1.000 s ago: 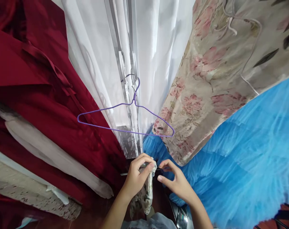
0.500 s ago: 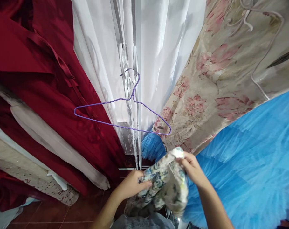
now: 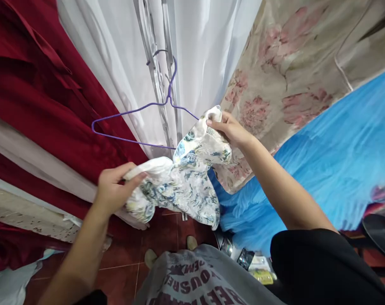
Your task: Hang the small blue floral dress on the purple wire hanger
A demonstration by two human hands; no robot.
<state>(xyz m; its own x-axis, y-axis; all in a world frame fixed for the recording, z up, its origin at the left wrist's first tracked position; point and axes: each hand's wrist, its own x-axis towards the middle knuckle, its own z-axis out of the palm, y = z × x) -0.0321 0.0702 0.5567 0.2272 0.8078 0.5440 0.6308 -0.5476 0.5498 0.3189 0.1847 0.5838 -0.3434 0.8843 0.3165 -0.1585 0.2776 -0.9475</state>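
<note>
Looking down past grey lettered shirt at bottom of frame, black sleeve at lower right. Gripping floral-print top at centre: pinched near its left edge with left hand, thumb against fingers; pinched at its upper-right corner with right hand. Spread between the two, tilted up toward upper right, with lower cloth hanging loose.

Just behind, at upper centre: purple wire hanger, bare where visible, hidden at its right end by top; can't tell if touching. Below, left of bottom centre: red tiled floor. Farther back: metal rails and white drapes at top centre, dark red garments down left side, beige floral garment at upper right, blue tulle under it.

Judging step in hand: holding top spread in front of hanger, not on it. For next move, would need both pinches firm, loose cloth clear of hanger wire.
</note>
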